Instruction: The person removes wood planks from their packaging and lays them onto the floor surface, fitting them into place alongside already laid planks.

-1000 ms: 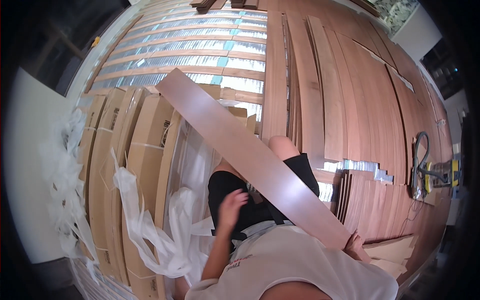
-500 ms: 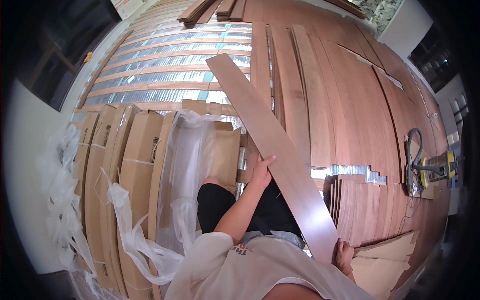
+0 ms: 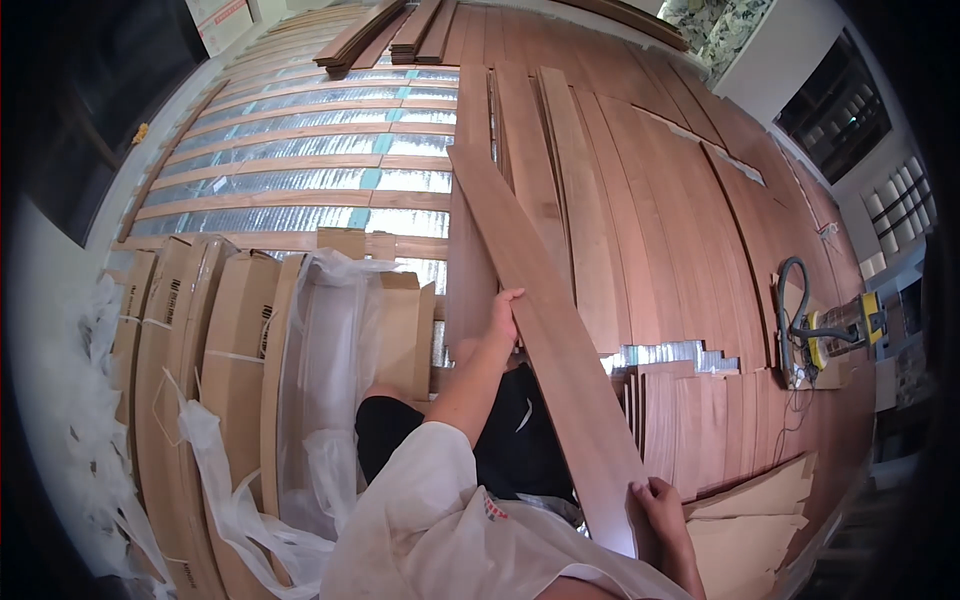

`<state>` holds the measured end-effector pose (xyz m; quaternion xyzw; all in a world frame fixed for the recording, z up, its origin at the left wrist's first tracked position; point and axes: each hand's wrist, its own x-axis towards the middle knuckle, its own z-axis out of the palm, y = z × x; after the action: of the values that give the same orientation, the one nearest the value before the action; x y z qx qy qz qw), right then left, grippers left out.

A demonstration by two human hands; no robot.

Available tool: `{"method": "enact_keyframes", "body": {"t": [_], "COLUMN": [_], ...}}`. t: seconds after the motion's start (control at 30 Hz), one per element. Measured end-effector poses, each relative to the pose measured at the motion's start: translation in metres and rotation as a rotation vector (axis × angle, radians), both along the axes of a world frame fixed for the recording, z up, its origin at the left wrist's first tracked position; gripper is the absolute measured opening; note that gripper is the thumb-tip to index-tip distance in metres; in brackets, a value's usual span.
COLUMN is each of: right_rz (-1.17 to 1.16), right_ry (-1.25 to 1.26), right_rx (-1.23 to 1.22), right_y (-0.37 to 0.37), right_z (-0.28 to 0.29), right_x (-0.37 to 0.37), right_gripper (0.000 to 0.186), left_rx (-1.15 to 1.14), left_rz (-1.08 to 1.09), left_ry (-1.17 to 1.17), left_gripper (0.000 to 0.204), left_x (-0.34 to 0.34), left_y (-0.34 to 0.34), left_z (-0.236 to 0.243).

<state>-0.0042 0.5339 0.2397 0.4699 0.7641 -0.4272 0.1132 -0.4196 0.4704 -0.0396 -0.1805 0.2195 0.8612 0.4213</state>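
A long reddish-brown floorboard [image 3: 560,330] slants across my front, from the far left down toward my body on the right. My left hand [image 3: 506,315] grips its left edge near the middle, with the thumb over the top face. Lower down, my right hand [image 3: 658,498] holds the board's right edge near its close end; its fingers are bent against that edge. Beneath and beyond the held board lie more floorboards [image 3: 620,220] in long rows.
Cardboard boxes [image 3: 240,340] and white plastic wrap [image 3: 225,460] line the left. Wooden battens over silver foil [image 3: 310,180] stretch ahead. Board stacks [image 3: 360,35] stand at the far end. On the right are a yellow-and-grey vacuum cleaner [image 3: 840,335] and cardboard sheets [image 3: 750,530].
My view has turned somewhat, so the room sits further left in it. The held board's far end has dropped closer to the floorboards. My right hand has shifted a little along the edge.
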Motion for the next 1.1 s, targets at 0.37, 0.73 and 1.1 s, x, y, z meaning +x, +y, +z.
{"method": "enact_keyframes", "body": {"t": [0.37, 0.73, 1.1], "right_rz": [-0.276, -0.291, 0.01], "right_ry": [0.131, 0.266, 0.59], "right_rx": [-0.401, -0.591, 0.023], "right_y": [-0.005, 0.05, -0.002], "right_z": [-0.011, -0.098, -0.171], "right_x": [0.007, -0.218, -0.394], "right_gripper": [0.035, 0.04, 0.035], "left_rx": [-0.065, -0.277, 0.318], "left_rz": [0.176, 0.078, 0.441], "left_ry": [0.107, 0.414, 0.196], "left_gripper": [0.045, 0.042, 0.066], "left_x": [-0.052, 0.187, 0.159], "left_y": [0.013, -0.164, -0.143], "left_z": [-0.002, 0.092, 0.12]}}
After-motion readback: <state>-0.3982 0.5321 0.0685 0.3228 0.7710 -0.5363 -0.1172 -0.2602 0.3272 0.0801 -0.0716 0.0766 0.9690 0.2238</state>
